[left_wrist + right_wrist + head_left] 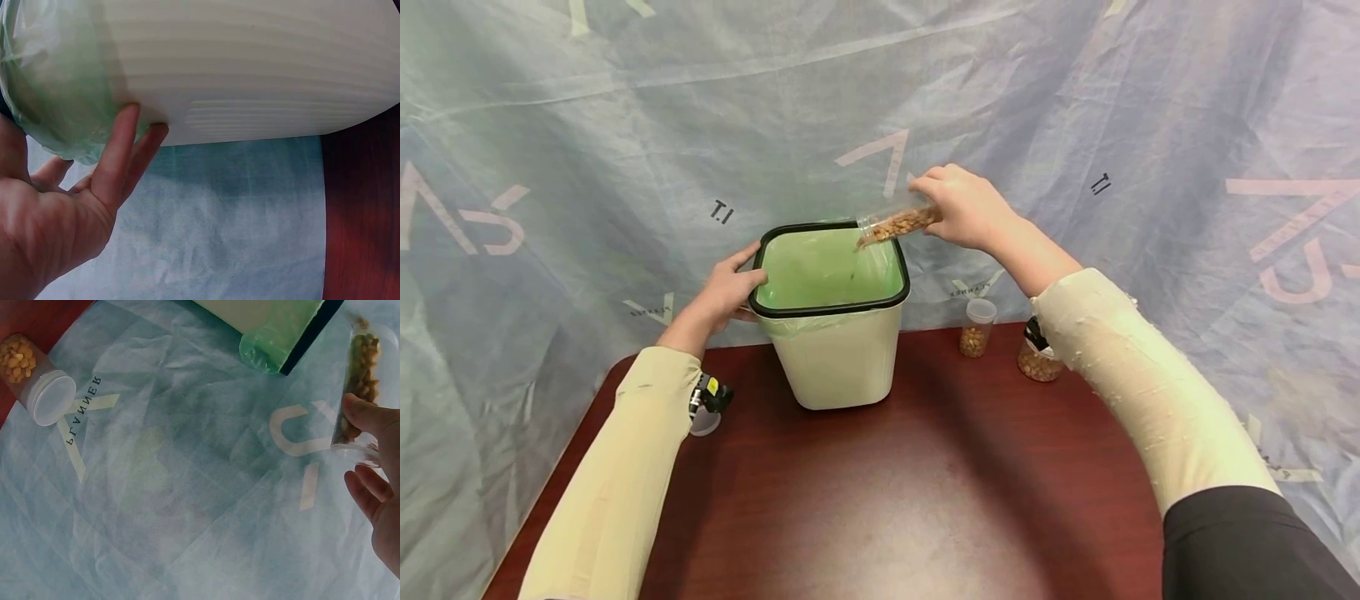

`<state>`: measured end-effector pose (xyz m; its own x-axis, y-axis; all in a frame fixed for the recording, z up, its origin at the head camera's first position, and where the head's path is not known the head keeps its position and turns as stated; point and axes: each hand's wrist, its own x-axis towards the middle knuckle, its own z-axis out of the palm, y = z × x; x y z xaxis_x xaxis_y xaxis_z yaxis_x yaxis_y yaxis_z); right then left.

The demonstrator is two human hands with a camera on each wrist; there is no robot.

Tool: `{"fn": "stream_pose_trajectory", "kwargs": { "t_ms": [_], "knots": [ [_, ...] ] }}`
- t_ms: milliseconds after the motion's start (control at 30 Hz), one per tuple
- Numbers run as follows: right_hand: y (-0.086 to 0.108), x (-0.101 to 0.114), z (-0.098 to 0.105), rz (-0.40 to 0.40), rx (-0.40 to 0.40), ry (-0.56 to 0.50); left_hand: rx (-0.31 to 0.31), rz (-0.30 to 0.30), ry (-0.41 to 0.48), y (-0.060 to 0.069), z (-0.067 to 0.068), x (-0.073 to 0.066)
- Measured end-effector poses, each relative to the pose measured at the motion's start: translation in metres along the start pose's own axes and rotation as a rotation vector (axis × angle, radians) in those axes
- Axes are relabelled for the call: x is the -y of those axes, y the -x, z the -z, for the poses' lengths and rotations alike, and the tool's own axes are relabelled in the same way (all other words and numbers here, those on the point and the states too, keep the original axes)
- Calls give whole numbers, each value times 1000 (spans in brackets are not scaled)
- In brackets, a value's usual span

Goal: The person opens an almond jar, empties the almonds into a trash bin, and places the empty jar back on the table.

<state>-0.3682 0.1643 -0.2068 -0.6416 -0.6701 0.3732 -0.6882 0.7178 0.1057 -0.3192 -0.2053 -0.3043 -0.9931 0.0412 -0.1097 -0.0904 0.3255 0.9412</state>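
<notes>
My right hand (966, 204) grips a transparent plastic jar (898, 223) near its base. Tilted nearly level, the jar has its mouth over the right part of the trash bin's black rim (831, 311), and brown nut-like pieces fall from it. The white trash bin (842, 362) stands upright, lined with a green bag (805, 267). On the bin's left side my left hand (726, 287) holds the rim, thumb over the edge and fingers outside. In the left wrist view, fingertips of the left hand (62, 219) touch the bin's wall and the liner. The jar's lid is not visible on it.
A lidded jar (973, 333) with similar pieces stands right of the bin. Another jar (1039, 364) is partly hidden by the right sleeve. A translucent round item (704, 422) lies by the left wrist. A printed cloth (760, 108) hangs behind the dark red table (850, 500).
</notes>
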Motion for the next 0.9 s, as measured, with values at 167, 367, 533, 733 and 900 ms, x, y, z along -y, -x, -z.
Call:
{"fn": "stream_pose_trajectory", "kwargs": {
  "t_ms": [167, 367, 533, 733, 900],
  "knots": [
    [-1, 2, -1, 7, -13, 0, 7, 11, 7, -1, 1, -1],
    [-3, 4, -4, 27, -33, 3, 11, 11, 5, -3, 1, 0],
    [-4, 2, -6, 22, -32, 12, 3, 0, -1, -3, 1, 1],
    [-4, 2, -9, 36, -26, 19, -7, -17, -12, -2, 1, 2],
    [-5, 3, -8, 48, -27, 25, -18, -28, -14, -3, 1, 2]
  ]
}}
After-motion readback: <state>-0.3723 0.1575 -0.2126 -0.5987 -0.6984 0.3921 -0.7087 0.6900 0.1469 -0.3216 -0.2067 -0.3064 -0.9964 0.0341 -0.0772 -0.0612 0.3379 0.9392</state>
